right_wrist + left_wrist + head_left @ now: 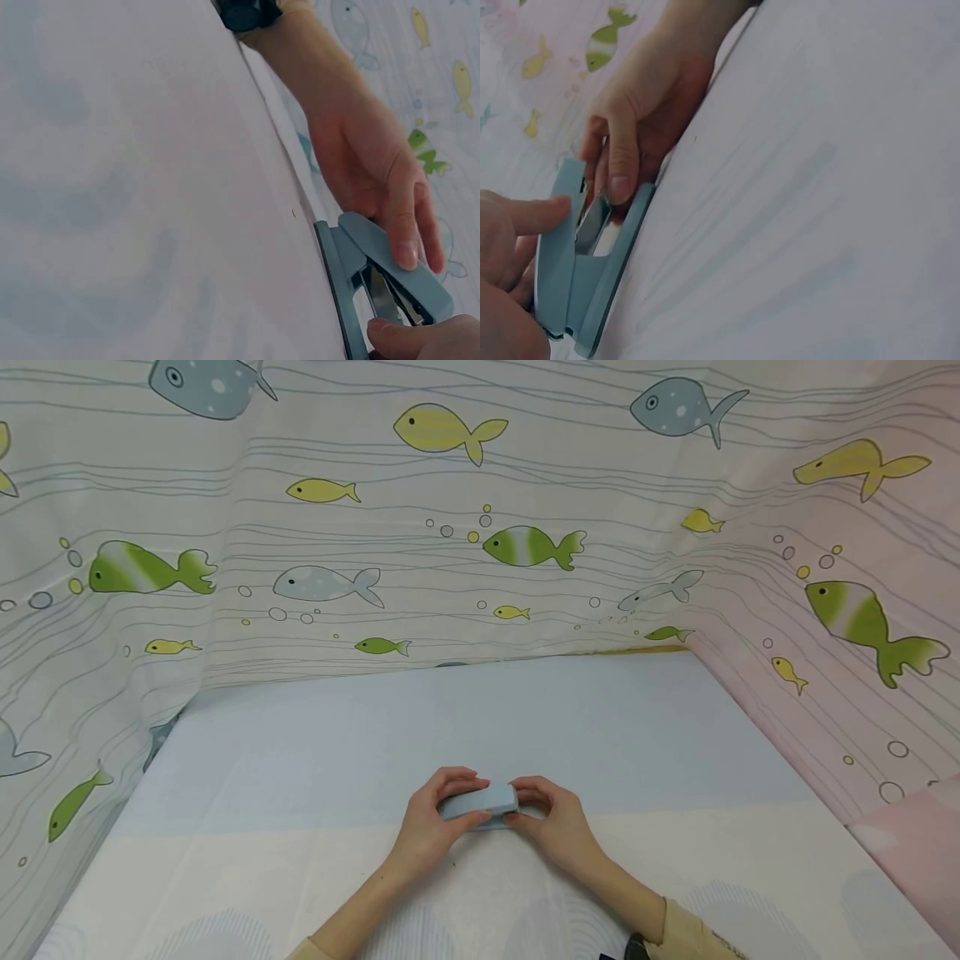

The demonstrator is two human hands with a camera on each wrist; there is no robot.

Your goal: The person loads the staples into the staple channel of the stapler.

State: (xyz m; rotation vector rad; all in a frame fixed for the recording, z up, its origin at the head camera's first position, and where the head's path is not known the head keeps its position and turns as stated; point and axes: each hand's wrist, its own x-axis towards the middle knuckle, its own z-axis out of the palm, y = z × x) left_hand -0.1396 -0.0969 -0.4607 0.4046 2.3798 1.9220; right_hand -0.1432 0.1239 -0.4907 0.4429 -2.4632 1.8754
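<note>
A light blue stapler (482, 800) stands on the cloth, its top arm raised from the base. My left hand (426, 823) grips the top arm toward the hinged end, thumb on one side and fingers on the other. At the stapler's front end is my right hand (561, 828), its thumb and fingers pinching it. In the left wrist view the right thumb (621, 169) lies at the tip of the metal staple magazine (592, 223), between arm and base. The right wrist view shows the stapler (397, 259) gaping, with the magazine apart from the top arm.
A pale blue and cream cloth (300, 760) covers the table. Fish-printed curtains (450, 543) hang behind it and at both sides. A tiny dark speck (453, 863) lies on the cloth close to the left wrist.
</note>
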